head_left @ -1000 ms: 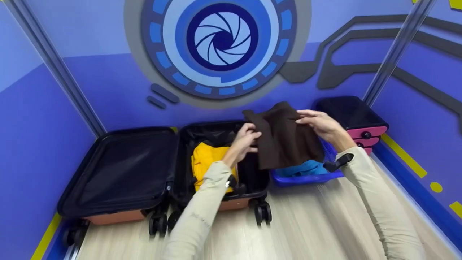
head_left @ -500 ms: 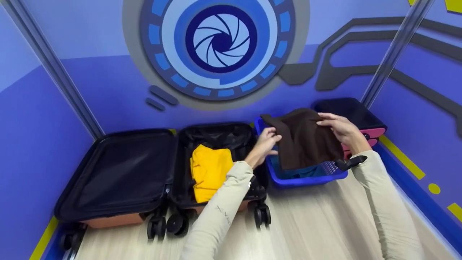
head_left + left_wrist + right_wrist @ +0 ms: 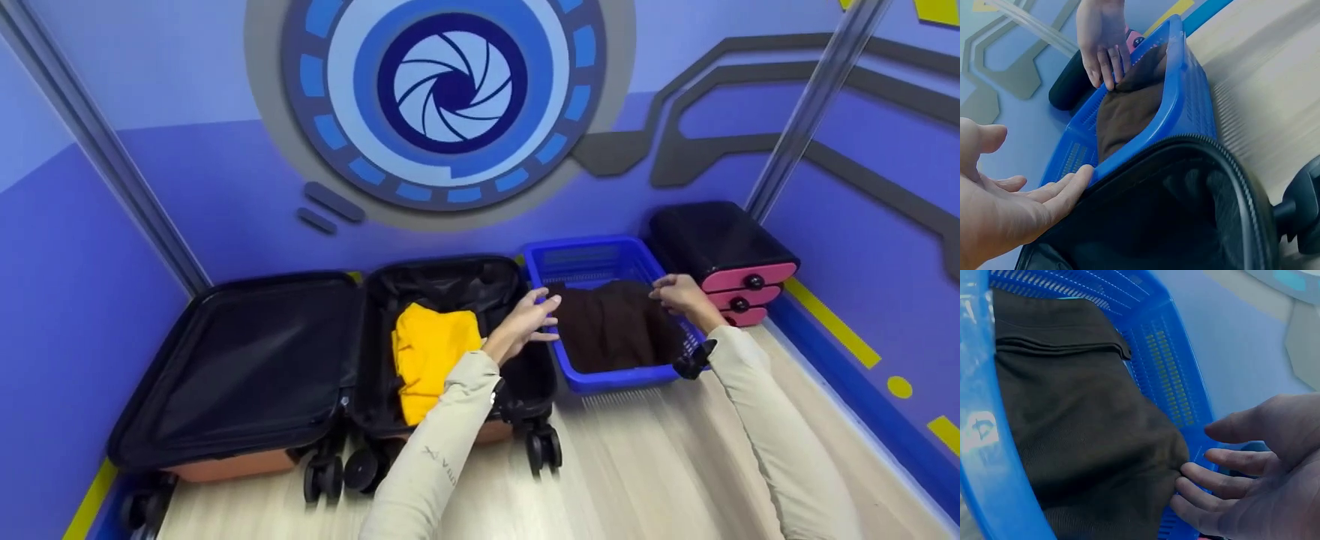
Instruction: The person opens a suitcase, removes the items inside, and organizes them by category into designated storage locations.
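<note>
Blue and violet wall panels with a big aperture emblem backed the wooden floor (image 3: 645, 465) where you knelt over an open suitcase (image 3: 247, 367) and a blue plastic basket (image 3: 592, 255). You had the dark brown garment (image 3: 615, 326) lying inside that basket, folded flat, its long axis running from the near rim toward the back wall, one folded edge facing the far end. Your left hand (image 3: 525, 322) hovered spread over the gap between the suitcase wall and the basket's left rim, fingers straight and gripping nothing; the left wrist view showed them just brushing the basket's side. Your right hand (image 3: 679, 294) was relaxed and open too, fingertips (image 3: 1196, 492) touching the garment's right edge. By my reading, you were between laying the cloth down and taking it up; a next move would call for a firm pinch on both edges. A folded yellow garment (image 3: 431, 356) lay in the suitcase's right half, and a black and pink drawer unit (image 3: 720, 247) stood just beside the basket.
</note>
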The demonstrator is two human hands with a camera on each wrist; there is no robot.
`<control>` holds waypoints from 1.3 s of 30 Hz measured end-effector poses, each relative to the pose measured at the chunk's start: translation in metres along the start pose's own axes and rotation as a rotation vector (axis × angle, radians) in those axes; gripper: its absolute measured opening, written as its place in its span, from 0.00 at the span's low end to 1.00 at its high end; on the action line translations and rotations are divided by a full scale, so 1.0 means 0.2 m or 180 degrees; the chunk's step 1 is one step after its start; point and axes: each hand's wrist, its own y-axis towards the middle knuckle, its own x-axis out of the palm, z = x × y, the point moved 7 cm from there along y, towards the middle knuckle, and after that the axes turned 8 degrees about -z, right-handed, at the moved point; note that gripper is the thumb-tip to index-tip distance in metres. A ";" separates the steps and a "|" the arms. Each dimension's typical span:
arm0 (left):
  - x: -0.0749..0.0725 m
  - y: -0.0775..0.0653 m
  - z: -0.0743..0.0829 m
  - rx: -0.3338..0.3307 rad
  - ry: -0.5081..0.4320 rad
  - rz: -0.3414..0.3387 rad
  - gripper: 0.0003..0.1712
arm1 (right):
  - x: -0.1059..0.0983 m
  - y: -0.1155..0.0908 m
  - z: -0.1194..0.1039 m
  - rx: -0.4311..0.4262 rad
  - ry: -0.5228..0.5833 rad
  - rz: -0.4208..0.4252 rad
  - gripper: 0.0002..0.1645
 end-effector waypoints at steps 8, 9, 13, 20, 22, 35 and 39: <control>-0.13 -0.06 0.02 0.0099 -0.0003 0.0168 0.32 | 0.13 0.04 -0.14 -0.0260 0.0655 -0.0110 0.18; -0.15 -0.07 0.02 0.0106 0.0002 0.0188 0.32 | 0.15 0.05 -0.16 -0.0274 0.0738 -0.0159 0.18; -0.22 -0.11 0.04 0.0144 0.0042 0.0293 0.30 | 0.27 0.06 -0.24 -0.0343 0.0962 -0.0365 0.15; -0.38 -0.22 0.03 0.0246 0.0114 0.0650 0.25 | 0.52 0.08 -0.37 -0.0436 0.1204 -0.0743 0.17; -0.42 -0.25 0.02 0.0229 0.0160 0.0729 0.25 | 0.59 0.08 -0.40 -0.0412 0.1264 -0.0836 0.18; -0.63 -0.41 0.04 0.0225 0.0319 0.1185 0.21 | 0.94 0.07 -0.55 -0.0312 0.1434 -0.1140 0.15; -0.72 -0.48 0.02 0.0196 0.0403 0.1382 0.21 | 1.07 0.07 -0.56 -0.0172 0.1338 -0.1230 0.17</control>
